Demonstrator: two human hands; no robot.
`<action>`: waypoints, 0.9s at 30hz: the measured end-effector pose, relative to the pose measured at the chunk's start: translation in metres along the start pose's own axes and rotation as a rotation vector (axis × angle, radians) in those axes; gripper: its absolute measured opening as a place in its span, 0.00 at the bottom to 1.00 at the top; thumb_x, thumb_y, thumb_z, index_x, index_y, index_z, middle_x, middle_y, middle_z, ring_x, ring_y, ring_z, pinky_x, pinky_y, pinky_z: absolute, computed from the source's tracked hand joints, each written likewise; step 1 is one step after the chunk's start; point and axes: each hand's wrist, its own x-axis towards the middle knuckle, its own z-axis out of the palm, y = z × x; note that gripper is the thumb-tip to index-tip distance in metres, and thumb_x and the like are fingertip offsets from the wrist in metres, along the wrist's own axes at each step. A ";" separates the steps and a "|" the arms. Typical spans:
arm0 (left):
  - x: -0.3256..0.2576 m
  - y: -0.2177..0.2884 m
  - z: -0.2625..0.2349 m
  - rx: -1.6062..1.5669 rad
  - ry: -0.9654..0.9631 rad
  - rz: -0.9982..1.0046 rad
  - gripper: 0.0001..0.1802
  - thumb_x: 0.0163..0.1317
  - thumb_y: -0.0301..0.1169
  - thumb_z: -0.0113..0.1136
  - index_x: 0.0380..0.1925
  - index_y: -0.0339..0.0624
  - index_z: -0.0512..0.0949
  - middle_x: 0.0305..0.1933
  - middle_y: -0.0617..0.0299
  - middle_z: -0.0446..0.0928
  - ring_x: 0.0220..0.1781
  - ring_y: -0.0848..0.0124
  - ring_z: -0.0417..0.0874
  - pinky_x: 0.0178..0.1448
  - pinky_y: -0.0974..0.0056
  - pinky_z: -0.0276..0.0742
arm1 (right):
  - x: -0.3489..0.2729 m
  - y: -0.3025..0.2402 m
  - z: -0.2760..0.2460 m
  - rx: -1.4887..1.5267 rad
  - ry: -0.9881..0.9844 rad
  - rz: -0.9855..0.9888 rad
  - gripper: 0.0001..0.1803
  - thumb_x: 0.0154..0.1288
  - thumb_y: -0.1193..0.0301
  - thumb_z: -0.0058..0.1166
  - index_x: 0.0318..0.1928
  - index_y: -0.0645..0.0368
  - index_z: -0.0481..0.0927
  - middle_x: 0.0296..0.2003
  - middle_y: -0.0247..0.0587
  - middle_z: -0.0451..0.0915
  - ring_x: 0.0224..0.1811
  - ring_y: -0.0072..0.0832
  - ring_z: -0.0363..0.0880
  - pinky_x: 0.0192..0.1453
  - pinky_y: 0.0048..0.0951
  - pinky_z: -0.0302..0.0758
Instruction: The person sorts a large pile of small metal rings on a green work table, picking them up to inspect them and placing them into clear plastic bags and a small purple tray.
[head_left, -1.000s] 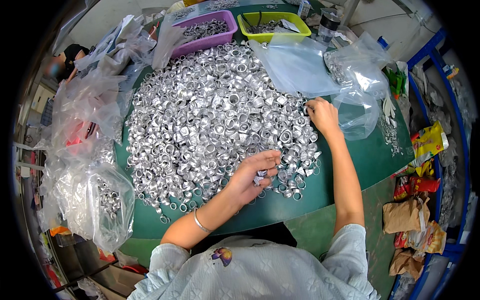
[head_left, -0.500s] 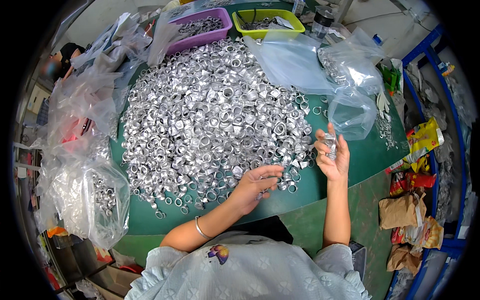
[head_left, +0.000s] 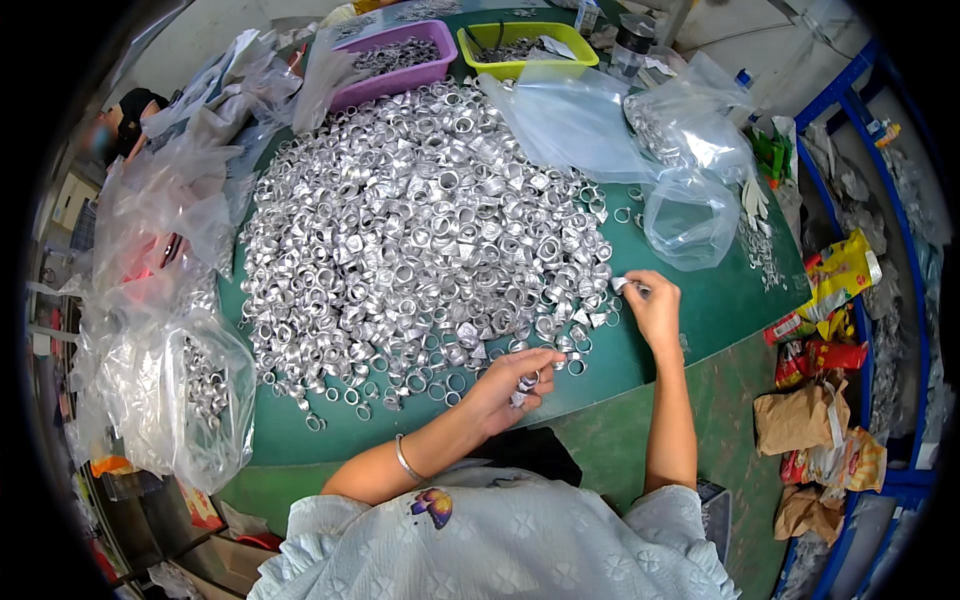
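A broad heap of silver-coloured metal rings (head_left: 420, 230) covers most of the green table (head_left: 620, 375). At the heap's near edge, my left hand (head_left: 508, 390) is closed around a few rings (head_left: 524, 388) that show between thumb and fingers. My right hand (head_left: 656, 308) is turned palm down at the heap's right edge. Its thumb and fingertips pinch a ring (head_left: 620, 285); the curled fingers hide whatever else may be in that palm.
Behind the heap stand a purple basket (head_left: 445, 62) and a yellow-green basket (head_left: 530, 68), both containing metal pieces. Clear plastic bags (head_left: 690, 220) lie at the right, more bags (head_left: 210, 400) at the left. Blue shelving (head_left: 840, 85) rises on the right. A person (head_left: 130, 115) is at the far left.
My right hand has come down from a raised, palm-up pose with rings in it and turned over beside the heap. My left hand stays near its place, its fingers curled more tightly.
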 end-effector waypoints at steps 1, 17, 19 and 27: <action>0.000 -0.001 -0.003 -0.043 -0.019 -0.009 0.14 0.63 0.35 0.54 0.45 0.39 0.75 0.31 0.67 0.73 0.31 0.79 0.75 0.26 0.76 0.67 | -0.001 0.000 0.000 0.094 0.041 0.089 0.09 0.51 0.75 0.61 0.34 0.65 0.81 0.27 0.43 0.79 0.22 0.26 0.75 0.29 0.31 0.71; -0.026 -0.017 -0.031 -0.523 -0.245 0.105 0.17 0.64 0.46 0.50 0.38 0.45 0.76 0.37 0.60 0.78 0.39 0.68 0.80 0.46 0.58 0.78 | -0.097 -0.141 0.046 0.102 -0.473 -0.656 0.15 0.42 0.73 0.65 0.32 0.63 0.77 0.39 0.42 0.76 0.40 0.40 0.75 0.44 0.36 0.70; -0.040 -0.013 -0.024 -0.497 -0.124 0.182 0.16 0.64 0.44 0.51 0.38 0.44 0.76 0.37 0.60 0.78 0.39 0.68 0.80 0.46 0.59 0.78 | -0.099 -0.152 0.051 -0.021 -0.449 -0.783 0.20 0.45 0.65 0.65 0.37 0.62 0.76 0.43 0.41 0.74 0.46 0.42 0.72 0.47 0.40 0.67; -0.133 0.008 -0.066 -0.878 0.037 0.737 0.13 0.53 0.27 0.57 0.39 0.39 0.72 0.41 0.52 0.72 0.46 0.60 0.75 0.48 0.57 0.77 | -0.102 -0.163 0.069 0.310 -0.431 -0.734 0.15 0.54 0.67 0.58 0.39 0.65 0.75 0.38 0.47 0.75 0.43 0.44 0.72 0.49 0.39 0.65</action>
